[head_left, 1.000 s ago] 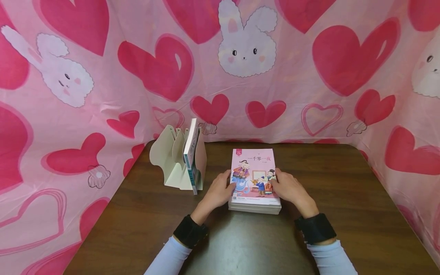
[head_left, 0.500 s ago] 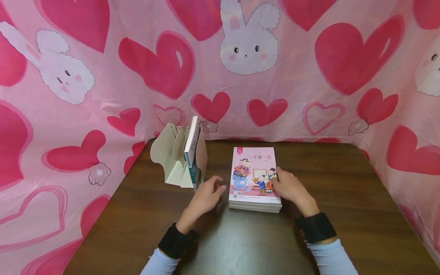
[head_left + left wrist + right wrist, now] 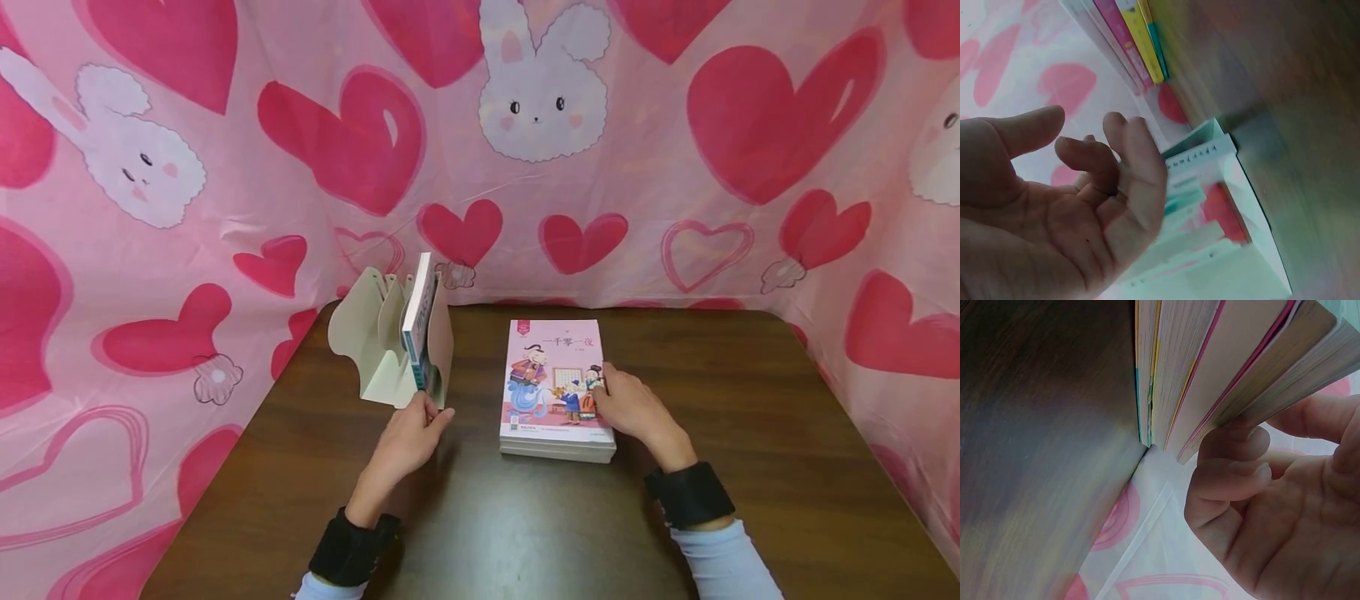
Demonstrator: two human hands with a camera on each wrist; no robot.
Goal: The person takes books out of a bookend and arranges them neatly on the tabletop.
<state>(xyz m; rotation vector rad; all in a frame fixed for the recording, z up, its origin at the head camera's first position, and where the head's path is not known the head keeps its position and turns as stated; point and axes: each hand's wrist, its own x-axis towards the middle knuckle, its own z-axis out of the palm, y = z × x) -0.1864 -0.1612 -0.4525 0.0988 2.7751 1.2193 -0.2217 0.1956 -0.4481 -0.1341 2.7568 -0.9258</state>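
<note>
A stack of paperback books [image 3: 557,451] lies on the table, topped by a pink picture-cover book [image 3: 551,346]. My right hand [image 3: 641,414] is at the stack's right side, its thumb over the top cover's edge and its curled fingertips against the page edges [image 3: 1241,381], pinching the upper part. To the left stands a cream file rack [image 3: 352,333] with a book [image 3: 417,308] upright in its rightmost slot. In front of that book is my left hand [image 3: 405,442], fingers loosely bent; in the left wrist view the palm [image 3: 1066,231] holds nothing. Whether its fingertips touch the rack is unclear.
The dark wooden table [image 3: 525,533] extends around the stack and the rack. A pink cloth [image 3: 637,183] with hearts and rabbits hangs behind and along both sides. The rack's other slots have cream dividers [image 3: 390,312].
My left hand has let go of the stack's left side and moved left to the front of the rack. The right hand stays at the stack.
</note>
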